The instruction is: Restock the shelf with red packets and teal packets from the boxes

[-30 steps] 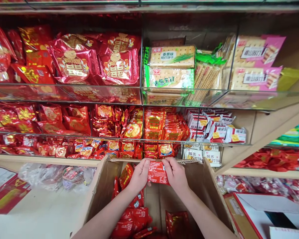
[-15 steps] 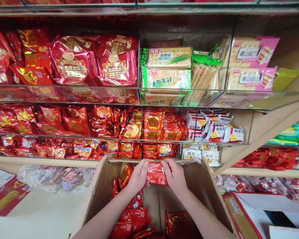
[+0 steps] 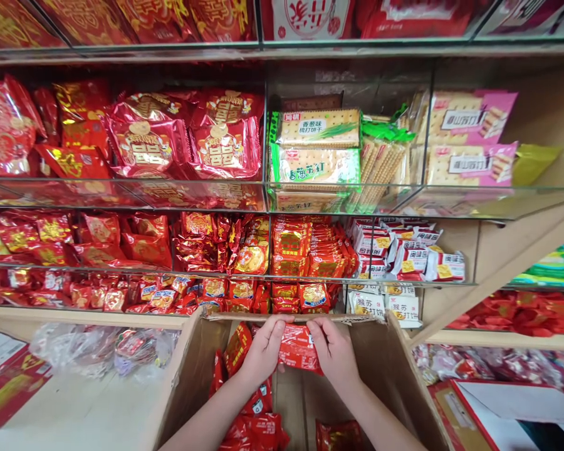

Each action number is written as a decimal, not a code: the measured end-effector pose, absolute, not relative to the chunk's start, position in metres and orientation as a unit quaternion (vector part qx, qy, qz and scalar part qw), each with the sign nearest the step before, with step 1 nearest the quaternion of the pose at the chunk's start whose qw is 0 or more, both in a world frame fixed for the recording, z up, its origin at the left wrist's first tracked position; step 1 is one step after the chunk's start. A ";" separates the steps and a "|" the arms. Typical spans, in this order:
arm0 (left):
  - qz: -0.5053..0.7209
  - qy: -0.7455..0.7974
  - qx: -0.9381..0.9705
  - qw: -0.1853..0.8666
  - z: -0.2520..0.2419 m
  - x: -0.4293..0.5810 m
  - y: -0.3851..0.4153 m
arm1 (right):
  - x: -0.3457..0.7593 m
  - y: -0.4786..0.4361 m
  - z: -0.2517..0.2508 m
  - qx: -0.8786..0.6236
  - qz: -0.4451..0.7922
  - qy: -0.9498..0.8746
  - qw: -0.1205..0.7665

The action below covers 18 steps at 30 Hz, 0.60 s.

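Observation:
Between my two hands is a red snack packet (image 3: 299, 347) with small pale print on the side toward me. My left hand (image 3: 266, 346) pinches its left end, thumb on top. On the packet's right end, my right hand (image 3: 333, 351) has its thumb and fingers closed. Both hands are over an open cardboard box (image 3: 385, 369), near its far edge. Inside the box, several more red packets (image 3: 256, 432) lie in a heap at the left, and another red packet (image 3: 339, 435) rests lower right of the middle. My forearms hide part of the box.
Glass-fronted shelves hold red biscuit packs (image 3: 225, 144), green-edged cracker packs (image 3: 314, 166), pink-edged cracker packs (image 3: 472, 160) and small white packets (image 3: 411, 260). Plastic bags (image 3: 75, 351) lie on the floor at left. A red-edged open box (image 3: 507, 407) stands at right. A slanted wooden board (image 3: 507, 250) crosses the shelf end.
The view has tilted upward, so shelves and box appear lower and more of the top shelf shows. Both hands keep hold of the red packet, which is slightly more tilted.

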<state>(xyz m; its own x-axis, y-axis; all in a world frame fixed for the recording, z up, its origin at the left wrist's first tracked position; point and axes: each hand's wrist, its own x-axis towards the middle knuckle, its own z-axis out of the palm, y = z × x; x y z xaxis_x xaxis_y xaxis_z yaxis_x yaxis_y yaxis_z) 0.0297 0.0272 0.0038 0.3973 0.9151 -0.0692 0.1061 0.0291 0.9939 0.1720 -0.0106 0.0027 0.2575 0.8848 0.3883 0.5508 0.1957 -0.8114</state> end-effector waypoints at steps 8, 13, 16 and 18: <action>0.344 0.422 0.606 0.580 0.004 0.029 0.028 | 0.172 -0.011 0.002 -0.616 0.164 -0.585 0.501; 0.349 0.430 0.603 0.574 0.003 0.029 0.027 | 0.172 -0.012 0.002 -0.611 0.159 -0.588 0.505; 0.348 0.432 0.603 0.573 0.003 0.029 0.027 | 0.172 -0.013 0.003 -0.608 0.164 -0.590 0.505; 0.347 0.433 0.604 0.572 0.003 0.030 0.028 | 0.172 -0.013 0.002 -0.608 0.167 -0.589 0.505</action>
